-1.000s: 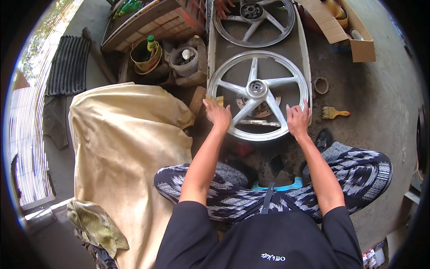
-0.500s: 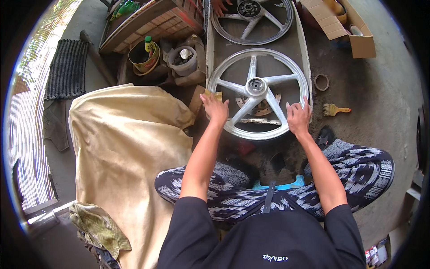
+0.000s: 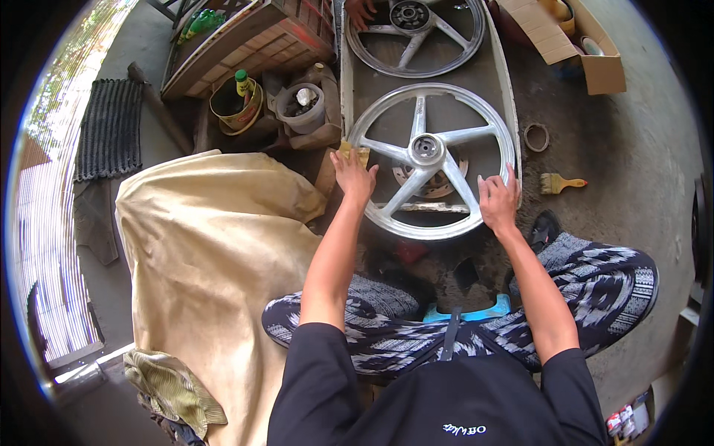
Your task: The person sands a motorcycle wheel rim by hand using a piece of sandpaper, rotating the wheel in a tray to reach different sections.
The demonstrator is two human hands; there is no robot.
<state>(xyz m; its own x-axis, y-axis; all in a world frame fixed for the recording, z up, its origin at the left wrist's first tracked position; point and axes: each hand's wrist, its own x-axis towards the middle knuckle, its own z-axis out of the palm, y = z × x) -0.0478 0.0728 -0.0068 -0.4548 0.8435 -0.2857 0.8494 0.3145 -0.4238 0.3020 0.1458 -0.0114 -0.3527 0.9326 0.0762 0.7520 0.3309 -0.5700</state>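
**Wheel point(image 3: 427, 149) Lies Across Near End of Trough point(image 3: 360, 89)**

A pale, five-spoked wheel sits over the near end of a long trough, a worker's two hands at its rim. By the trough's left edge, the left hand point(image 3: 353, 177) bends its fingers narrowly over a yellow sheet point(image 3: 363, 154) at the rim; how hard it presses cannot be told. At the trough's near right corner, the right hand point(image 3: 500, 199) holds the rim, thumb on the inner side and fingers outward.

The wheel looks like cast metal: stiff, fairly weighty for its open shape, and unlikely to bend under a hand. Its dull, smooth rim may slip in dusty fingers, and its finish probably scratches more readily than its body breaks. The rim, gripped at opposite sides, seems the surest hold, with the spoke roots as a second choice; the hub offers little to wrap.

At the trough's far end, a co-worker's hand point(image 3: 360, 11) reaches a darker-hubbed far wheel point(image 3: 410, 16). A brush point(image 3: 561, 183) lies right of the trough.
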